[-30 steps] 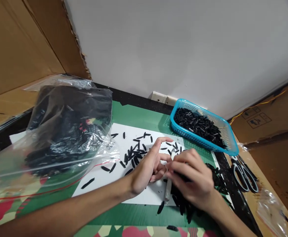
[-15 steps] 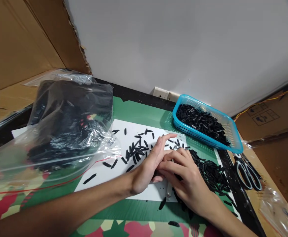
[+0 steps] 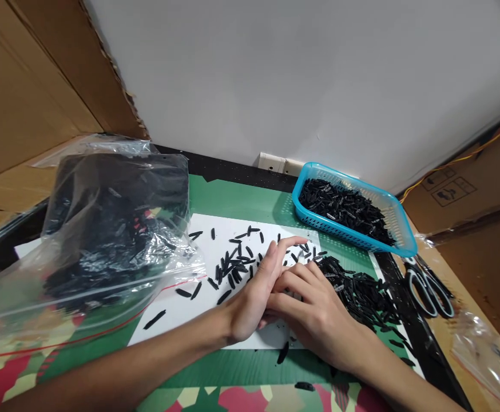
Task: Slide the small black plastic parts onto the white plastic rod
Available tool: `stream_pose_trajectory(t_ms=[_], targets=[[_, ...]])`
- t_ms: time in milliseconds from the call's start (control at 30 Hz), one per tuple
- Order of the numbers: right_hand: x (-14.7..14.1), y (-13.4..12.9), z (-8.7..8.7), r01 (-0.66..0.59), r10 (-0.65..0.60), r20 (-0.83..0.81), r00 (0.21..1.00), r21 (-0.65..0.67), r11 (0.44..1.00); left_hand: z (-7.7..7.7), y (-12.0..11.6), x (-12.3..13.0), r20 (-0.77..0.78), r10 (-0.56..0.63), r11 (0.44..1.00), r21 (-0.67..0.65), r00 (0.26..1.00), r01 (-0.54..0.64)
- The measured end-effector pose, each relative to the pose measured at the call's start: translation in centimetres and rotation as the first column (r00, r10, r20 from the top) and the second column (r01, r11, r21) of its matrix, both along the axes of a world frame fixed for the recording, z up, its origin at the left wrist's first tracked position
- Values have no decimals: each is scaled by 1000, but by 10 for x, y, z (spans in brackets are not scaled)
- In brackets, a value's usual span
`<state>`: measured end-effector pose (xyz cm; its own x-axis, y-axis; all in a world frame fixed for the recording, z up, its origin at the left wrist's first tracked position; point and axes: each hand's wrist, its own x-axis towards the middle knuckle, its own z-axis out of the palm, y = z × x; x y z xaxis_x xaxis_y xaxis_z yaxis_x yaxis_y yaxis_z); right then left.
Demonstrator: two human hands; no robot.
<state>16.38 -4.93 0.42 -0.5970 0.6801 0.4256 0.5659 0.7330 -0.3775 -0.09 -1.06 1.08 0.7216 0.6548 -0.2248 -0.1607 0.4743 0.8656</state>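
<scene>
Head camera: both hands lie together on a white sheet (image 3: 181,312) spread over a green mat (image 3: 241,197). The left hand (image 3: 256,289) rests on its edge, fingers straight and close together, pointing away toward the loose black pieces (image 3: 235,266) scattered over the middle of the sheet. The right hand (image 3: 318,315) lies palm down just beside it, touching it, fingers slightly spread and flat on the sheet. Whether either hand has anything pinched beneath it cannot be told, as the fingertips cover one another.

Just right of the right hand sits a thick heap of black pieces (image 3: 361,292), running off the sheet's right edge onto the mat. Beyond the heap, near the wall, a blue basket (image 3: 398,232) stands tilted in view, holding a full layer of the same black pieces, with a few paler ones mixed in.

To the left, a large clear bag (image 3: 104,234) lies slumped on the mat, its mouth with a red strip toward the sheet; inside is a dark mass, too blurred by the plastic to identify. Scissors (image 3: 430,286) with white and black handles lie at the far right, well apart from the hands, beside a small clear bag (image 3: 477,352).
</scene>
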Motion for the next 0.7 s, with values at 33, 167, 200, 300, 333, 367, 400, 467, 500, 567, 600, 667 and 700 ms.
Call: stream_pose_trajectory(t_ms=[33,167,200,300,333,367,400,467,500,567,600,667,700], targets=[[0,0,-2,-5,5,1,1000,34,999,-1,1,1,16,7,1000,-8,1000,-6],[3,3,-5,1,9,-108,994,98,995,-5,7,4,21,52,998,-31,998,-51],[4,4,-3,7,6,-161,987,82,997,-6,8,4,7,61,998,-26,998,-61],[10,6,2,38,-36,-345,938,0,999,-7,9,4,-38,105,994,12,994,-105],[13,8,4,57,-65,-400,914,-32,998,-7,9,4,-52,122,992,21,991,-121],[15,9,5,84,-103,-449,888,-63,994,-7,8,4,-69,128,992,26,989,-126],[18,11,6,111,-146,-487,861,-101,989,-7,8,3,-84,121,992,32,989,-119],[24,14,6,153,-235,-533,813,-194,969,-6,8,3,-98,79,996,51,992,-75],[26,15,5,164,-273,-542,794,-241,956,-5,8,3,-99,60,997,62,993,-54],[30,18,3,170,-328,-540,775,-321,932,-5,8,3,-94,44,996,77,995,-37],[31,19,2,168,-341,-533,774,-345,923,-5,8,3,-92,48,996,82,995,-40],[33,20,1,174,-357,-514,780,-370,913,-5,9,3,-89,70,994,94,994,-62],[34,20,2,181,-364,-507,781,-374,910,-5,8,3,-88,81,992,100,993,-72]])
